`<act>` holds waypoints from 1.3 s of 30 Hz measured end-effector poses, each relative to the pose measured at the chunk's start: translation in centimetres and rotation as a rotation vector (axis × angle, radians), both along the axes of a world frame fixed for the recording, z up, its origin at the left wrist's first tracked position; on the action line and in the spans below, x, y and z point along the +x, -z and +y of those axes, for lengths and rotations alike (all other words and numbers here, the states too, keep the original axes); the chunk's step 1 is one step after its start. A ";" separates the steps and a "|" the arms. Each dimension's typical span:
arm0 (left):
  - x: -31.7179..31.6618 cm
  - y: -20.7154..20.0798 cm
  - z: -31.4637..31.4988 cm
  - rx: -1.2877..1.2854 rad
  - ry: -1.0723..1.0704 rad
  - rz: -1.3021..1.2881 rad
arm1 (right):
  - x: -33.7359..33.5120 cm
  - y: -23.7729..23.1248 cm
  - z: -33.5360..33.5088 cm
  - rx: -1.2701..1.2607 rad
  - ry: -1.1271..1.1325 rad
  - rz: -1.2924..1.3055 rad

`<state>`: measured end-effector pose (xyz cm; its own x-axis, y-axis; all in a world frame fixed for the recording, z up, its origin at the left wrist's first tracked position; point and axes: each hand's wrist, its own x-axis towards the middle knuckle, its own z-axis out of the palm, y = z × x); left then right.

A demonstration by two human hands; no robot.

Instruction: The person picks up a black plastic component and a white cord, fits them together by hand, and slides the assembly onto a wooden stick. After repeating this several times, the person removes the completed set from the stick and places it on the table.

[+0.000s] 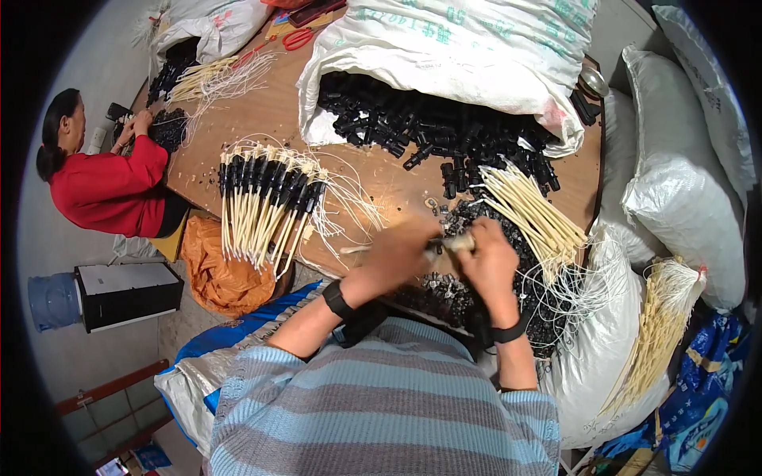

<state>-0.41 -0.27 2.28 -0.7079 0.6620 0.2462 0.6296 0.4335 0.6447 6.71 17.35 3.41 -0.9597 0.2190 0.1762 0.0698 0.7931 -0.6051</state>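
Note:
My left hand (397,250) is smeared by motion, so its fingers and anything in them do not show plainly. My right hand (488,258) is closed on a small pale piece (459,243), whose kind I cannot make out. Both hands meet over a spread of small black plastic parts (528,278). Left of them lies a row of cream sticks with black sockets and white cords (274,194). A bundle of bare cream sticks (533,208) with thin white cords rests beyond my right hand.
A big white woven sack (452,47) spills black sockets (409,119) onto the brown table (373,178). Red scissors (298,38) lie at the far edge. At the left a person in red (111,186) works over black parts. Full white sacks (675,159) crowd the right side.

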 end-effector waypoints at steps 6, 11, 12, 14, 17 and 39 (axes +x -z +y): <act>-2.3 5.2 -4.9 0.067 -0.302 -0.439 | 1.8 -3.2 1.8 -0.936 -0.071 0.055; -0.4 1.8 -0.3 0.366 -0.188 -1.027 | 1.1 -0.1 -2.7 0.111 -0.268 -0.097; -0.7 1.9 -0.7 0.212 -0.163 -0.781 | 1.2 0.1 -2.7 0.051 -0.218 -0.118; -0.8 1.2 -0.9 0.051 -0.142 -0.539 | 1.5 -0.3 -2.3 -0.049 -0.198 -0.070; -0.4 0.4 -0.8 -0.190 -0.083 -0.542 | 1.6 -0.1 -2.1 -0.095 -0.210 0.049; 0.7 -0.2 -0.1 -0.090 0.147 -0.281 | 1.9 1.1 -1.5 -0.226 -0.209 0.061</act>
<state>0.27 -0.37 2.52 -0.6352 0.7723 -0.0094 0.4929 0.4146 0.7650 8.58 15.82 2.36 -0.9772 0.0587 0.2039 -0.1219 0.6314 -0.7658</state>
